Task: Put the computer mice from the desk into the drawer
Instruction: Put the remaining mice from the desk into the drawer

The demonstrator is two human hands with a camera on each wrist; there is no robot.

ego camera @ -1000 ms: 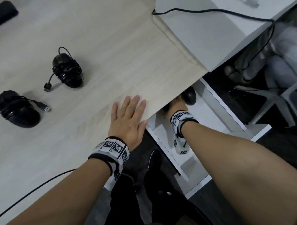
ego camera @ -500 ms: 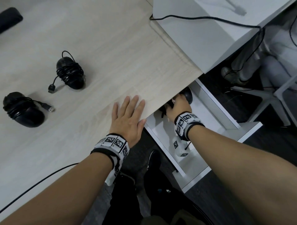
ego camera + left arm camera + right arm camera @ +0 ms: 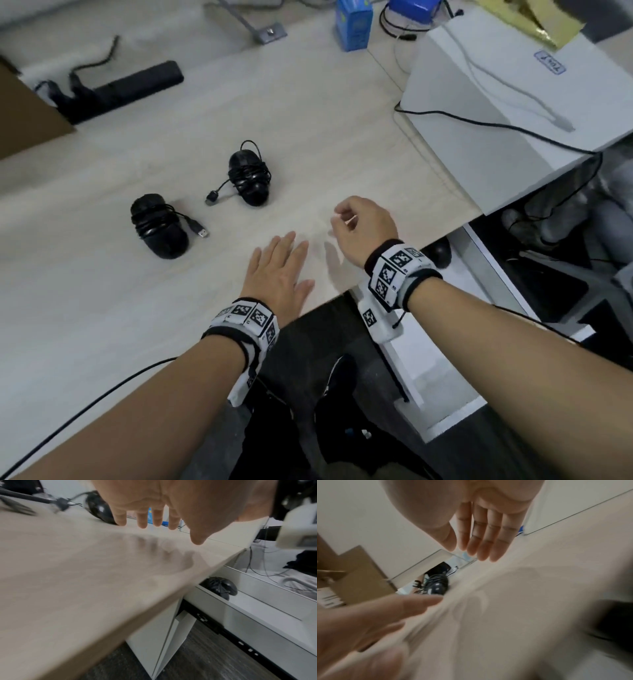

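Hovering right hand [image 3: 359, 226] grip loosely curled, empty, left hand [image 3: 277, 270] flat on desk [image 3: 102, 308].

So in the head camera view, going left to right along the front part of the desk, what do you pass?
Black cable-wrapped mouse nearest the left edge → second black cable-wrapped mouse → left hand flat on the light wood desk → right hand, loosely curled, holding nothing → black mouse in the open white drawer.

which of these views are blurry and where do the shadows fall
Head view: mostly sharp, soft toward the top edge; the right hand casts a faint shadow on the desk. Left wrist view: desk surface smeared, finger shadows beneath the left hand; the mouse in the drawer reads clearer. Right wrist view: heavy motion blur in the lower half.
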